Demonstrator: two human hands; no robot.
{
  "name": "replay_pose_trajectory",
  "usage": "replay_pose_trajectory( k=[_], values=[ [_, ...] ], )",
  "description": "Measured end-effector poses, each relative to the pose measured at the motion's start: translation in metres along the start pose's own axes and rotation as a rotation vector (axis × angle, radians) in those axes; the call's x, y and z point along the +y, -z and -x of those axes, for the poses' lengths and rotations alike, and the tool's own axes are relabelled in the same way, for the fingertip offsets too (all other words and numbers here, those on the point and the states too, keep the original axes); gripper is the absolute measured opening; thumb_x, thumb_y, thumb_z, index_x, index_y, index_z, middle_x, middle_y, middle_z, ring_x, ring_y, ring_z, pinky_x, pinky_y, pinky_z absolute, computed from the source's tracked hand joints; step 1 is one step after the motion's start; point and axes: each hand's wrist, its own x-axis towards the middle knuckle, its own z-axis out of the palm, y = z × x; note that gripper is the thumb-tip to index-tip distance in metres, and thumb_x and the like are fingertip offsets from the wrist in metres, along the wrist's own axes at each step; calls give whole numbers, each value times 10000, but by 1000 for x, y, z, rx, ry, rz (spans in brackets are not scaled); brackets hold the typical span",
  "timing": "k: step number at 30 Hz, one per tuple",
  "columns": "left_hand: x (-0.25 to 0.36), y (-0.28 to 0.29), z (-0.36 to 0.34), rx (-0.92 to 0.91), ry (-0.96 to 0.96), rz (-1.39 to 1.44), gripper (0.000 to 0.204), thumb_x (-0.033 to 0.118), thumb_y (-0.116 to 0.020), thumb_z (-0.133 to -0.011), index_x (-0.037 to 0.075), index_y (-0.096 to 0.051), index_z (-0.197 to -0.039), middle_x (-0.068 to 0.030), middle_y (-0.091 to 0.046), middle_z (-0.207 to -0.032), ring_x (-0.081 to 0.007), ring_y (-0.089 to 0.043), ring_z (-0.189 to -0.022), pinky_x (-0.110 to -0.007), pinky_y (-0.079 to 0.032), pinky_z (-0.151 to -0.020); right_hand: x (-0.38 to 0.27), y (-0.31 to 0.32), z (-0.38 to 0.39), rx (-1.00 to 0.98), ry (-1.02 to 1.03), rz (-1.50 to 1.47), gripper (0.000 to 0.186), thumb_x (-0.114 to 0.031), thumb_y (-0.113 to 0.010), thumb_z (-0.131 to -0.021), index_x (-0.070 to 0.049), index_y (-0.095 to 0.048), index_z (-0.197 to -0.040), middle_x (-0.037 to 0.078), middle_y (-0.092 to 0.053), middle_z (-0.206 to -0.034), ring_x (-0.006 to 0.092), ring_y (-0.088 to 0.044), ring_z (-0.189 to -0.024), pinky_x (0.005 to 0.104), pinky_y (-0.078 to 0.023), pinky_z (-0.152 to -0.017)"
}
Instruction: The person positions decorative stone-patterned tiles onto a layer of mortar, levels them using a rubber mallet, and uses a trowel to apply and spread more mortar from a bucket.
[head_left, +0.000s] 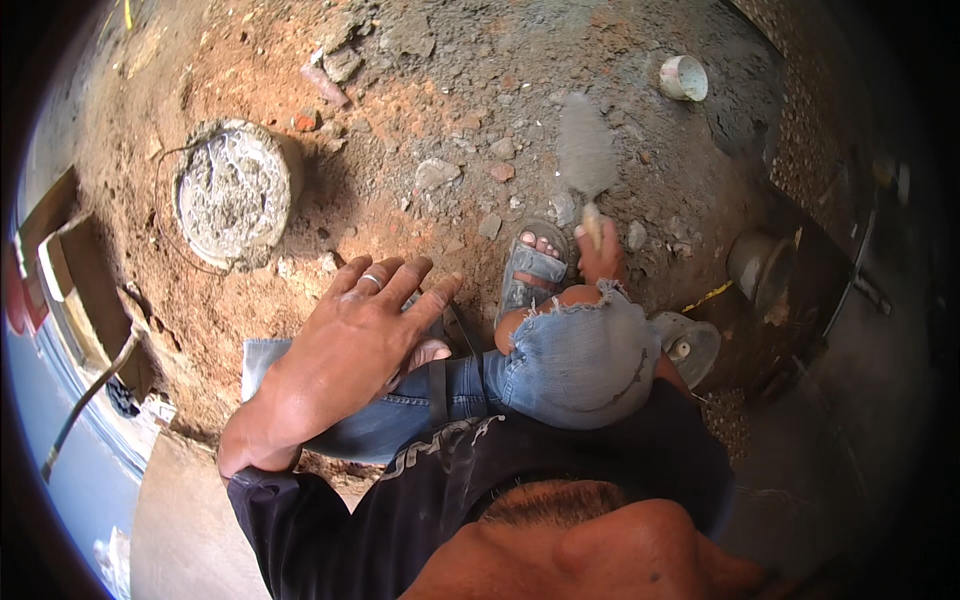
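My right hand [603,258] is closed round the wooden handle of a trowel [587,150]. Its grey, mortar-smeared blade points away from me, over the rubble-strewn ground, and looks slightly blurred. To the left, my left hand [350,325] is spread palm down above my bent leg, with a ring on one finger and nothing held. Beyond that hand stands a round bucket [291,175] with a wire handle, filled with wet grey mortar [232,190]. A sandal [533,270] on my foot is close beside the right hand.
A small whitish cup [684,78] lies tipped at the far right. Stones [436,174] and broken bits are scattered over the reddish soil. At the left edge are a trough-like box [75,285] and a hose [95,395]. A darker bucket [765,268] is at right.
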Motion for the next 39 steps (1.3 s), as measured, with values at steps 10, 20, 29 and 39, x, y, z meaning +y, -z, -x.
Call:
replay_pose_trajectory(
  k=[10, 20, 29, 39],
  values=[
    [7, 2, -8, -4, -48, -39, 569, 444, -529, -934, 139, -455, -1408, -158, -495, -1383, -360, -498, -1253, -478, -343, -1110, -37, -46, -62, -123, 73, -211, 304, -313, -525, -978, -35, -442, -1066, 52, -503, -713, 151, -558, -506, 300, -445, -384],
    [10, 3, -4, 0, -58, -40, 559, 412, -518, -949, 106, -439, -1409, -198, -484, -1383, -368, -489, -1258, -484, -333, -1105, -96, -40, -114, -191, -67, -327, 407, -292, -515, -985, 42, -420, -1196, 145, -618, -846, 170, -595, -529, 334, -470, -438],
    [5, -7, -6, 59, -75, -93, 569, 384, -548, -938, 111, -427, -1423, -186, -515, -1357, -367, -511, -1237, -469, -362, -1070, -110, 9, -186, 62, 60, -263, 355, -319, -523, -985, 6, -440, -1104, 95, -580, -739, 164, -581, -521, 321, -469, -433],
    [8, -3, -22, 41, -154, -46, 590, 380, -559, -935, 107, -408, -1436, -183, -548, -1297, -361, -548, -1184, -474, -375, -1042, -151, 17, -183, 74, 146, -142, 445, -352, -522, -968, 49, -465, -1153, 148, -619, -798, 224, -649, -620, 369, -532, -547]
  ],
)
